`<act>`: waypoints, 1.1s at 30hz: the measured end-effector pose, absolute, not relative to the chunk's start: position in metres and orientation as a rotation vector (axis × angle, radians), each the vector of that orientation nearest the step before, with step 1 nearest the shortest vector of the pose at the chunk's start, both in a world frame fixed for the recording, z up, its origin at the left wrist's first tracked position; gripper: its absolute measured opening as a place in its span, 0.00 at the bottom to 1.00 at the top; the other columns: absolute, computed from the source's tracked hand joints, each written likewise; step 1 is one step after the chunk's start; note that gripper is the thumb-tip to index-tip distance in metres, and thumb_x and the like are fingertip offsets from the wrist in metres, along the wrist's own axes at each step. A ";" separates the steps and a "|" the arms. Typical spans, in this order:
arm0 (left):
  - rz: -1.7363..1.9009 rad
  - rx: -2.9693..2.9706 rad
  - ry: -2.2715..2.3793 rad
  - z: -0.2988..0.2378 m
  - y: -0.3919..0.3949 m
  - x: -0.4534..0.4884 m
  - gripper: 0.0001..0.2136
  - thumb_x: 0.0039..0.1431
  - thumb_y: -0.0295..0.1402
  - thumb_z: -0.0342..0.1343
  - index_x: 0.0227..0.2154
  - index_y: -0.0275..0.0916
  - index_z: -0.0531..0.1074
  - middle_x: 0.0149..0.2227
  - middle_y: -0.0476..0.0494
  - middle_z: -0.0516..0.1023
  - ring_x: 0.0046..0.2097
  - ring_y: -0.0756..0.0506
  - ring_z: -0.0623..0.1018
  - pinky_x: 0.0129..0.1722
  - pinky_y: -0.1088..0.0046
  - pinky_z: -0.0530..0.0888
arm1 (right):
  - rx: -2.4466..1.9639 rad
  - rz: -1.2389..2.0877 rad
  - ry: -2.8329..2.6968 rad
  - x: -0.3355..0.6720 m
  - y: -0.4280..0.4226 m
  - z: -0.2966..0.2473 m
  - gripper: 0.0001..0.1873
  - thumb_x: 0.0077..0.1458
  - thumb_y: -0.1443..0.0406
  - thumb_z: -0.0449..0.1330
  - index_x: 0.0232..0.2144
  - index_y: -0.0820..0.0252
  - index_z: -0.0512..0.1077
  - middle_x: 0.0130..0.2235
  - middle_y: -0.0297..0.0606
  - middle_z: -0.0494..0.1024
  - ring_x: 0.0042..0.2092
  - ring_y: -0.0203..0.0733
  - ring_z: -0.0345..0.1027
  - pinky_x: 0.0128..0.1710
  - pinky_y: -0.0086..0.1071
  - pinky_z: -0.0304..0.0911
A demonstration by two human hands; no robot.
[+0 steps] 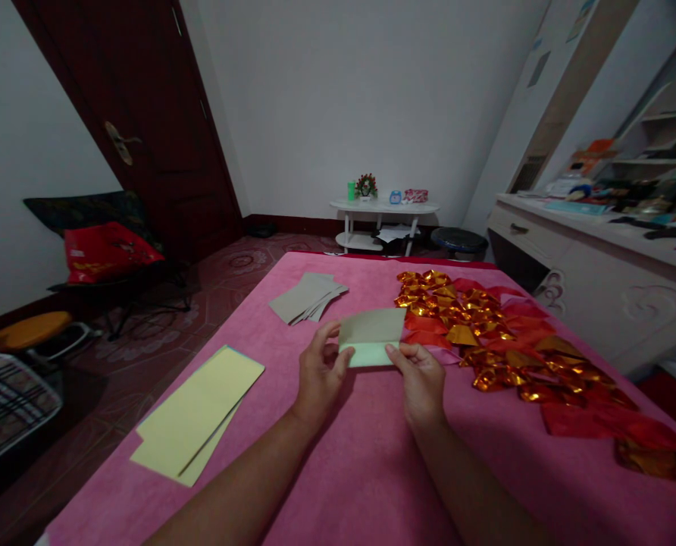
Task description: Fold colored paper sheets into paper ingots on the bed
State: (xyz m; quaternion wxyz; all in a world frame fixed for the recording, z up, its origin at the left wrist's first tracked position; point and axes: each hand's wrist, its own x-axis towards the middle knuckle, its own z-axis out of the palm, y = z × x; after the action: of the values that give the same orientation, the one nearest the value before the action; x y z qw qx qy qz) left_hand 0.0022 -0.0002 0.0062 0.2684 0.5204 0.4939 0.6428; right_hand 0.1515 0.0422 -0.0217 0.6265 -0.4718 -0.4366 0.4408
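Both of my hands hold a small folded sheet of pale green paper (372, 337) just above the pink tablecloth (361, 470). My left hand (320, 371) pinches its left edge between thumb and fingers. My right hand (420, 379) grips the lower right corner, thumb on top. The top half of the sheet is folded over.
A stack of pale yellow sheets (198, 413) lies at the left. Several folded grey-green papers (307, 297) sit further back. A heap of gold and red foil pieces (486, 334) spreads along the right. A white cabinet (593, 265) stands right, a small white table (383, 216) behind.
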 end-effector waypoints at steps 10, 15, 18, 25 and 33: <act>1.869 1.724 1.302 0.001 0.004 -0.010 0.25 0.55 0.30 0.58 0.56 0.48 0.60 0.63 0.37 0.54 0.39 0.52 0.75 0.37 0.73 0.76 | -1.040 1.048 -0.884 0.151 0.044 -0.022 0.14 0.39 0.57 0.69 0.24 0.61 0.73 0.25 0.33 0.76 0.28 0.38 0.68 0.32 0.32 0.63; 1.643 1.813 1.283 -0.001 0.006 -0.012 0.11 0.53 0.33 0.60 0.41 0.41 0.76 0.51 0.37 0.70 0.42 0.45 0.76 0.37 0.70 0.75 | -1.024 1.066 -0.880 0.151 0.044 -0.022 0.14 0.39 0.58 0.69 0.25 0.61 0.74 0.25 0.34 0.77 0.29 0.39 0.69 0.32 0.32 0.64; 1.570 1.551 1.229 -0.005 0.010 -0.010 0.21 0.48 0.34 0.64 0.47 0.38 0.73 0.42 0.39 0.77 0.39 0.44 0.77 0.33 0.72 0.74 | -1.038 1.036 -0.943 0.151 0.044 -0.022 0.14 0.40 0.57 0.69 0.25 0.60 0.73 0.26 0.33 0.76 0.28 0.38 0.68 0.32 0.32 0.64; 1.565 1.263 1.202 -0.005 0.014 -0.015 0.17 0.43 0.31 0.66 0.39 0.35 0.75 0.32 0.45 0.78 0.29 0.49 0.75 0.27 0.76 0.70 | -0.940 1.156 -1.022 0.148 0.040 -0.015 0.12 0.40 0.60 0.69 0.25 0.58 0.71 0.25 0.30 0.74 0.28 0.36 0.67 0.31 0.29 0.63; 1.621 1.306 1.307 0.001 0.012 -0.019 0.05 0.47 0.31 0.63 0.28 0.36 0.78 0.26 0.48 0.75 0.23 0.53 0.69 0.24 0.77 0.65 | -0.935 1.133 -1.173 0.150 0.040 -0.017 0.11 0.49 0.59 0.63 0.34 0.57 0.78 0.37 0.36 0.80 0.40 0.42 0.72 0.42 0.34 0.65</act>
State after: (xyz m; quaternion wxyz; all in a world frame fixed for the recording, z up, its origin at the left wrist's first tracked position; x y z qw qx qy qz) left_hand -0.0189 0.0123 0.0008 0.3353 0.5005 0.5009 0.6214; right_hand 0.1503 0.0403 -0.0168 0.5899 -0.4018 -0.5038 0.4866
